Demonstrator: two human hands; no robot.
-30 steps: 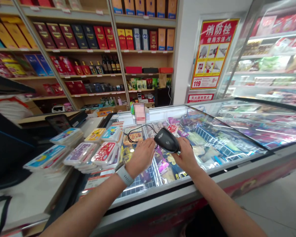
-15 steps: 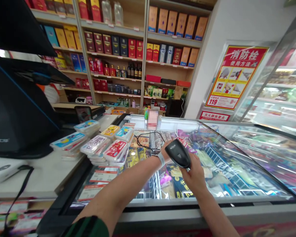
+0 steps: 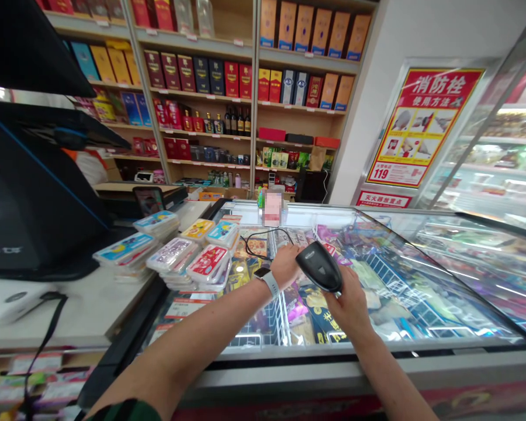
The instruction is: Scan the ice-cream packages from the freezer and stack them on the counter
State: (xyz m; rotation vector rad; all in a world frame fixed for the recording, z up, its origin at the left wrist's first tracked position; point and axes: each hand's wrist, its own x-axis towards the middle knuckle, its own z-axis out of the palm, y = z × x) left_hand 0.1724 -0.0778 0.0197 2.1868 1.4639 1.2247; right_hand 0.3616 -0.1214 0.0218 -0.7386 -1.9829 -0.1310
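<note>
A black handheld barcode scanner (image 3: 319, 266) is in my right hand (image 3: 351, 299), above the glass top of a chest freezer (image 3: 363, 351). The scanner hides most of that hand's fingers. My left hand (image 3: 286, 266), with a grey-banded smartwatch (image 3: 266, 280) on its wrist, is curled just left of the scanner's head. Its fingertips are hidden, so what they grip cannot be made out. A black cable (image 3: 255, 256) loops on the glass beyond my left hand. Left of it stand stacks of flat packs with colourful lids (image 3: 208, 263).
A black checkout terminal (image 3: 30, 193) and a white device (image 3: 13, 301) stand on the left counter (image 3: 87, 310). Price sheets (image 3: 186, 307) lie by the freezer's left edge. Frozen bags and wire baskets show beneath the glass. Boxed bottles (image 3: 201, 73) fill shelves behind.
My left hand has drawn back slightly left, and its watch face now shows. The scanner in my right hand has shifted a little right. The view has shifted slightly.
</note>
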